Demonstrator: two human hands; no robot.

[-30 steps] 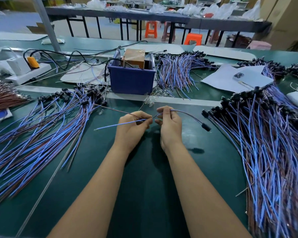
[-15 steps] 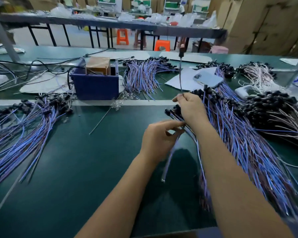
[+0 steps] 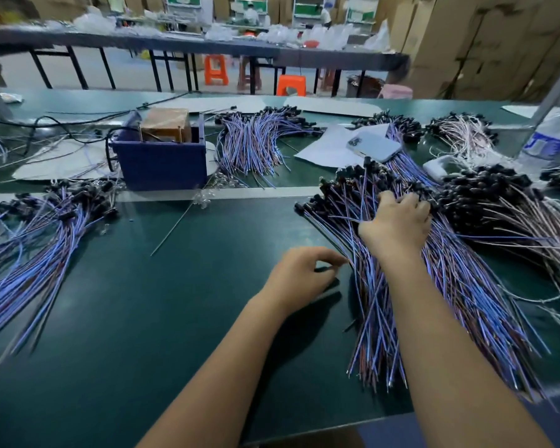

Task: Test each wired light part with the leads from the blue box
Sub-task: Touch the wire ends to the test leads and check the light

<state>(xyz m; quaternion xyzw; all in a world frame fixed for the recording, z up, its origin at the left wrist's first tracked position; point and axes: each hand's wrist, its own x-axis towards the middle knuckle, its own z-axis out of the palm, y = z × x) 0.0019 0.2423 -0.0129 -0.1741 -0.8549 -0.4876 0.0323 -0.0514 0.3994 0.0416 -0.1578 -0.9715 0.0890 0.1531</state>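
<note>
Head view, table (image 3: 175,318): a green bench surface is seen, spread with wire bundles.
Right pile (image 3: 450,286): blue-wired light parts with black heads are heaped at the right.
Left pile (image 3: 39,247): a second heap is laid at the left.
Blue box (image 3: 162,163): set beyond the centre strip.
Right hand (image 3: 396,223): laid on the right pile, fingers curled into the wires.
Left hand (image 3: 299,274): held just beside the pile's edge, thumb and forefinger nearly pinched; whether a wire is held cannot be told.
</note>
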